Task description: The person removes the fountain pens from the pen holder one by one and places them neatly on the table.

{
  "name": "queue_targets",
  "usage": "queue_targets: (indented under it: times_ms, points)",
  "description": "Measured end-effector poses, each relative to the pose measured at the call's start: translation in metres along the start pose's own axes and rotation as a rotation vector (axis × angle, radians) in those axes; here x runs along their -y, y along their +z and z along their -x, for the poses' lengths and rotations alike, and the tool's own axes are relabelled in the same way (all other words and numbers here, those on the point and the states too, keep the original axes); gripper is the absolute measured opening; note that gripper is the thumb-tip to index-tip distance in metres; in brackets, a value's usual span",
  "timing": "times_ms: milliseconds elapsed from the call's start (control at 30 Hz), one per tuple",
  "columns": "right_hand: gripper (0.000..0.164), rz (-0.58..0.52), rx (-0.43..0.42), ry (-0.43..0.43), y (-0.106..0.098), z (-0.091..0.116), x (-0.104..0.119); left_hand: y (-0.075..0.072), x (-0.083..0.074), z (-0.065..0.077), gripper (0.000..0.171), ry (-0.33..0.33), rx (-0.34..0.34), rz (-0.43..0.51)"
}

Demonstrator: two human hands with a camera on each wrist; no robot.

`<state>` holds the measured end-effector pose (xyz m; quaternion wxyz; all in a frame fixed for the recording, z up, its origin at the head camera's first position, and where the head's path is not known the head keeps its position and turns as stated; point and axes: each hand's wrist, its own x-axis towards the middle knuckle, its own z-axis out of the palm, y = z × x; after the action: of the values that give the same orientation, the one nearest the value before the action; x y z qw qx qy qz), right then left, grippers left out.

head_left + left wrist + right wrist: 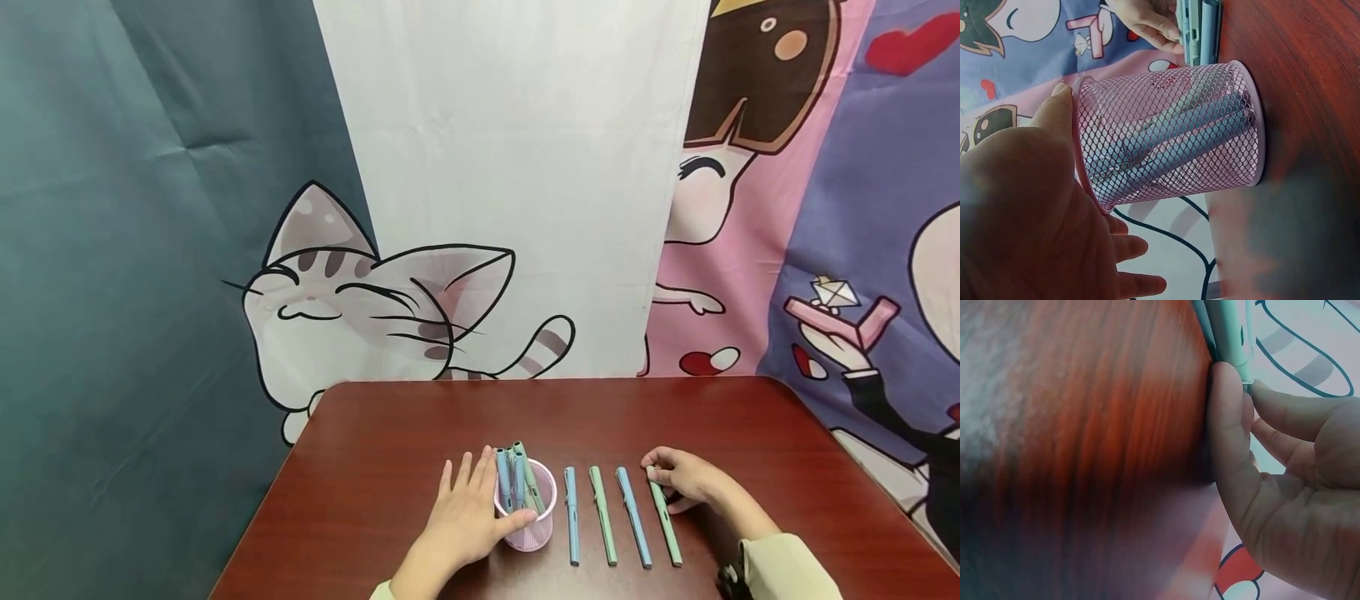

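Note:
A pink mesh pen holder [531,540] stands upright on the table, with several blue and green pens [519,479] leaning inside. My left hand [463,518] rests against its left side, fingers stretched out and thumb at the rim. Through the mesh in the left wrist view, blue pens [1191,134] show. At the right end of a row of pens, my right hand [693,479] pinches the far end of a green pen [666,525] between thumb and fingers. That pen's tip end also shows at the fingertips in the right wrist view.
Between the holder and my right hand lie a blue pen [572,517], a green pen [603,517] and another blue pen [634,518], roughly side by side. The brown table [390,433] ends at a cartoon-printed curtain [510,167] behind.

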<state>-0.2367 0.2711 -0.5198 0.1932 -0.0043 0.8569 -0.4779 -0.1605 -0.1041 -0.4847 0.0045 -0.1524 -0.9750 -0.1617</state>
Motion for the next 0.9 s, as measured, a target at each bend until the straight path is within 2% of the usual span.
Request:
queue_targets:
  times_ms: [667, 900]
  points:
    - [0.024, -0.014, 0.034, -0.004, -0.0048, -0.0017, 0.0009, -0.0034, 0.0020, -0.0043, 0.104, 0.015, 0.000, 0.001]
    - [0.024, 0.011, 0.012, 0.010, -0.0038, -0.0007, 0.0068, -0.0043, 0.0025, -0.0051, 0.106, 0.007, 0.015, -0.011]
